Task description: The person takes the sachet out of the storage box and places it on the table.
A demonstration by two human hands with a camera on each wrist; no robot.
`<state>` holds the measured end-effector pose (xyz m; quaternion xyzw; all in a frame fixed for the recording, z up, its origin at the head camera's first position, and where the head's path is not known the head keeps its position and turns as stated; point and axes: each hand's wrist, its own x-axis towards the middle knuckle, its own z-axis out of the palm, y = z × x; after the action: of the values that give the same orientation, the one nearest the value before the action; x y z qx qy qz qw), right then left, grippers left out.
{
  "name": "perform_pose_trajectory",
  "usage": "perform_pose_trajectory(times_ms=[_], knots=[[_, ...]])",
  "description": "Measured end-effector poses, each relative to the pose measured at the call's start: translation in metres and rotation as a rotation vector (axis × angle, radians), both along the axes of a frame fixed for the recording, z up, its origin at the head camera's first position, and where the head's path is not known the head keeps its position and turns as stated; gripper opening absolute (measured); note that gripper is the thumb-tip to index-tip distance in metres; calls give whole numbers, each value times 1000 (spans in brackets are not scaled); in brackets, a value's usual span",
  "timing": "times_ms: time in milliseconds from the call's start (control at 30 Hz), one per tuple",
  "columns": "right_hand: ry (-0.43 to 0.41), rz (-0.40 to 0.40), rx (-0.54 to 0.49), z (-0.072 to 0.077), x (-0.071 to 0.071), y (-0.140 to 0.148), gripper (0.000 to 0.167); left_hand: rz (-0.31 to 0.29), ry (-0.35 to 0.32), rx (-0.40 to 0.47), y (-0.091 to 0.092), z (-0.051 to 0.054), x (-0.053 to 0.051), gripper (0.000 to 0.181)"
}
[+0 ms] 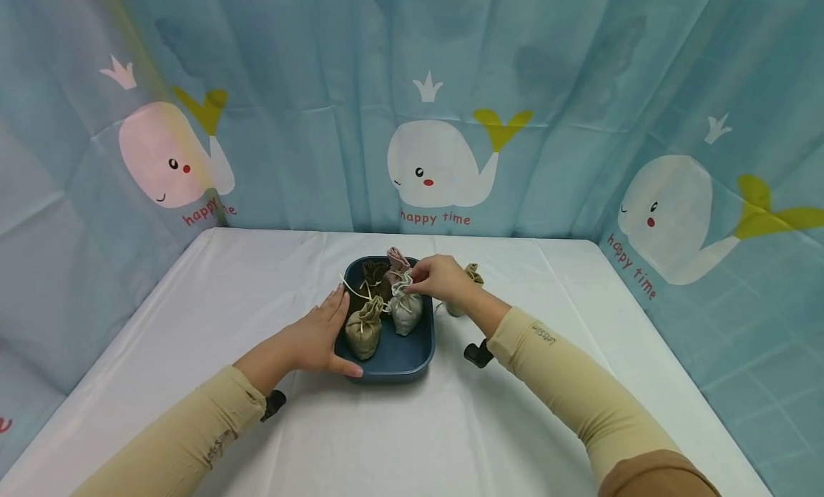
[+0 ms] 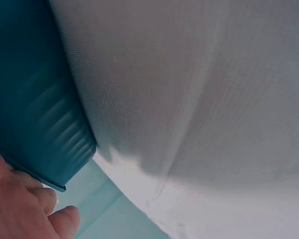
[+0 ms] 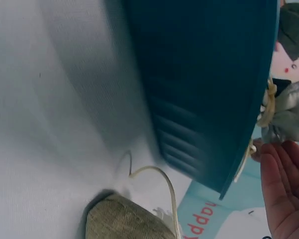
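In the head view a dark blue bin holds several drawstring pouches: a tan one front left, a light grey one at the right, a dark brown one and a pink one behind. My left hand rests spread along the bin's left side, thumb at the front rim; the left wrist view shows its fingers at the rim. My right hand pinches the grey pouch's gathered top. In the right wrist view that pouch is beside the fingertips, above the rim.
Outside the bin, an olive pouch lies on the white cloth to the right, partly behind my right hand; the right wrist view shows an olive pouch with a loose cord. Blue whale-print curtains surround the table's back and sides.
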<state>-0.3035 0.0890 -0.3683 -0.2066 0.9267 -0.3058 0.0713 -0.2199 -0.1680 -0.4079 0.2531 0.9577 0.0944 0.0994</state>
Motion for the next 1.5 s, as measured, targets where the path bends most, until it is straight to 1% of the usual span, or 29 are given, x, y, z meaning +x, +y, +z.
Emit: perform_pose_trajectory(times_ms=[233, 400, 467, 633, 733, 800, 1033, 1267, 1500], knots=[[52, -3, -22, -5, 2, -5, 16, 3, -7, 11, 1, 1, 0, 135], [79, 11, -6, -7, 1, -6, 10, 1, -11, 24, 0, 2, 1, 135], [86, 14, 1, -7, 1, -6, 8, 2, -12, 16, 0, 2, 1, 135], [81, 3, -15, -6, 3, -5, 9, 6, -15, 10, 0, 3, 1, 136], [72, -1, -23, -6, 5, -4, 10, 7, -17, 23, 0, 3, 2, 136], [71, -1, -26, -6, 6, -3, 10, 13, -21, 11, 0, 3, 2, 136], [88, -2, -24, -7, 5, 1, 10, 15, -13, 11, -2, 1, 0, 138], [68, -13, -51, -7, 7, 5, 9, 9, -6, 11, 0, 2, 1, 138], [94, -11, -54, -7, 9, 6, 8, 7, -5, 8, 1, 2, 2, 136]])
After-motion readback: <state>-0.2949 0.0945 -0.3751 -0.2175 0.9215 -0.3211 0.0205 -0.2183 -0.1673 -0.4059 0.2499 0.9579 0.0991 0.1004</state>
